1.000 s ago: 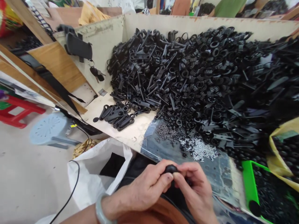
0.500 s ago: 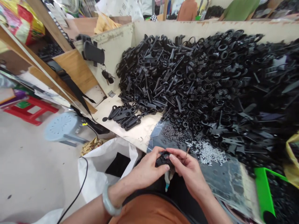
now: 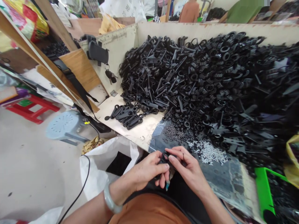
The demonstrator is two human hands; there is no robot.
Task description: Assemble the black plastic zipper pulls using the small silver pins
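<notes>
A snug two-handed grip, that was — left hand (image 3: 146,171) curled around a black part (image 3: 164,156), right hand (image 3: 187,165) pinching its upper edge with thumb and forefinger, the part between them near the front of the surface (image 3: 136,137). Beyond sprawled the great heap (image 3: 201,77) of black pieces! Over on the right stood a green tray (image 3: 263,188); on the left, long black pieces (image 3: 123,115) lay bunched together. Then the little stuff — silver pins (image 3: 211,152) strewn past the right hand, with tiny dark bits (image 3: 174,133) just left of them.
</notes>
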